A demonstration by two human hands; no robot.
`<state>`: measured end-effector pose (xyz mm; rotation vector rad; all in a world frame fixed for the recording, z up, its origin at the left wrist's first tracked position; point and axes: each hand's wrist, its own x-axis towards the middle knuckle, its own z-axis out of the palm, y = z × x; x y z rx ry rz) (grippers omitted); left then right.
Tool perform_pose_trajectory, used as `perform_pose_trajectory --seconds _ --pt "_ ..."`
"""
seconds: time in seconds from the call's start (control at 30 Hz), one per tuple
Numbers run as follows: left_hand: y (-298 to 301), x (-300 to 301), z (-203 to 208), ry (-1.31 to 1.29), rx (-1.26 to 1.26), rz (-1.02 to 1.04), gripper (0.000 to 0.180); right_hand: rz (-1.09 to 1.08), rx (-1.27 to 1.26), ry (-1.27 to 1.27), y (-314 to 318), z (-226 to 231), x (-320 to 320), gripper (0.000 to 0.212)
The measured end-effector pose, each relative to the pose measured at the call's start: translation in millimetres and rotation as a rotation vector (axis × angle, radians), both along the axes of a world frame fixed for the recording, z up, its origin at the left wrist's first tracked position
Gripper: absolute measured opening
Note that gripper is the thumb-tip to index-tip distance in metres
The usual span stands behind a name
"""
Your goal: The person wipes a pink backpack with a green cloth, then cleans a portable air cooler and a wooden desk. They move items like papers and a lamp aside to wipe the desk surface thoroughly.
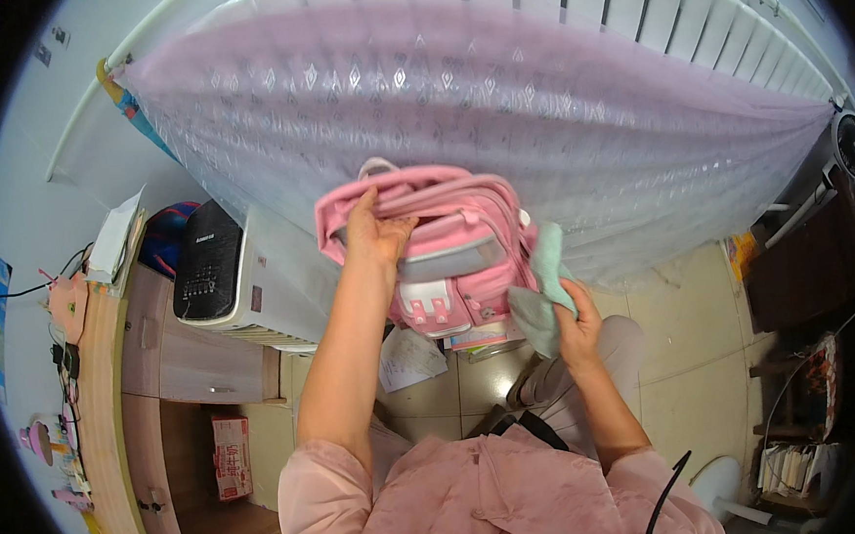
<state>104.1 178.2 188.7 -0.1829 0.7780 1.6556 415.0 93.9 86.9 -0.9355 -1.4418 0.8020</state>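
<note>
While the left hand [379, 236] lies against the upper part of a pink backpack [472, 230], its fingers partly hidden so that a firm grip cannot be confirmed, the right hand [578, 328] holds a pale green cloth [548, 271] pinched at the bag's right side. The backpack is between the person's torso [490, 483] and a lilac sheet [437, 110]; papers [410, 358] show below.

Soft light, glints on plastic sheet [478, 137]
</note>
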Motion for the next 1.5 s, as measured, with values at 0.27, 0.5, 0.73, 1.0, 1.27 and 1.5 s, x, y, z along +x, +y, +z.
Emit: perform_pose_trajectory --seconds 0.27,0.5,0.73,1.0,1.27,1.5 --pt "41.2 -58.6 -62.1 0.15 0.115 -0.161 0.038 0.094 0.178 -0.354 115.3 -38.4 -99.8 0.039" --pt "-4.3 -75.7 -65.0 0.326 -0.027 -0.213 0.026 0.006 0.225 -0.287 122.4 -33.3 -112.4 0.055" --pt "-29.7 -116.8 -119.3 0.96 -0.277 0.253 0.049 0.055 -0.062 -0.636 175.2 -9.1 -113.5 0.054" --pt "-25.9 -103.6 -161.1 0.866 -0.126 0.14 0.037 -0.017 0.011 -0.377 146.1 -22.3 -79.8 0.028" --pt "20.4 -62.5 -150.5 1.033 -0.235 -0.011 0.024 -0.51 0.476 -0.229 141.1 71.5 -61.1 0.036" --pt "28.6 -37.2 -142.1 0.966 -0.244 -0.052 0.024 0.135 0.674 -0.792 123.1 -9.7 -99.5 0.039"
